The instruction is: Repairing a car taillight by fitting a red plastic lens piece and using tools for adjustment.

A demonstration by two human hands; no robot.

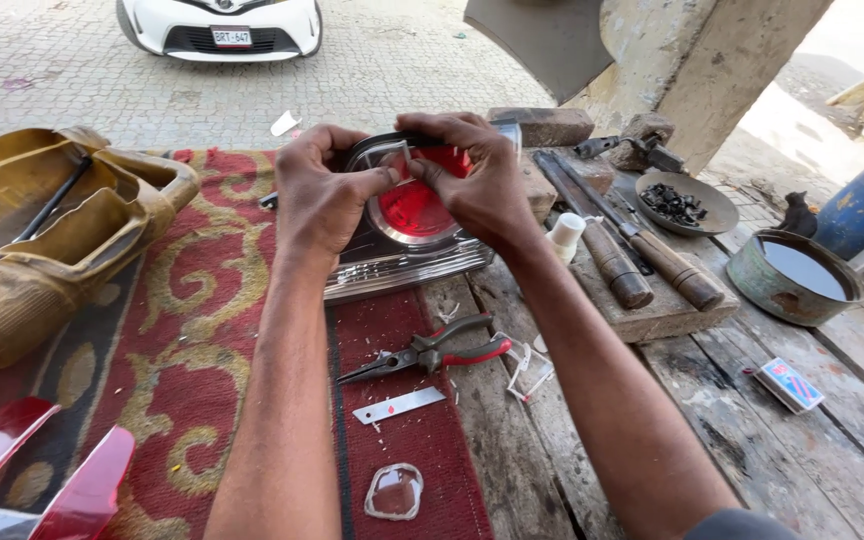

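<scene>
Grip: both hands pinched shut on the tail light (407,235) — left hand (320,192) clamped on the left edge with the thumb pressing across the clear lens, right hand (480,178) curled over the top, fingertips nipping a small clear shard at the round red reflector (414,207)
Where: propped on its chrome lower edge at the far side of the red patterned rug (192,330), right at the seam with the wooden workbench (752,440)
Weight: probably light, hollow plastic shell, easy enough one-handed
Stiffness: rigid but brittle; lens looks cracked or cut open, so flexing likely spreads the break
Slippery: glossy lens and chrome trim, kinda slick under thumbs
Fragile bits: clear lens edges, likely sharp too
Best hold: outer housing and the ribbed chrome base, not the lens face
Nearby: red-handled pliers (432,352), metal strip (399,405), cut-out clear piece (394,491), small white bottle (565,236), bowl of black bits (684,204), yellowed lamp housing (47,235)
</scene>
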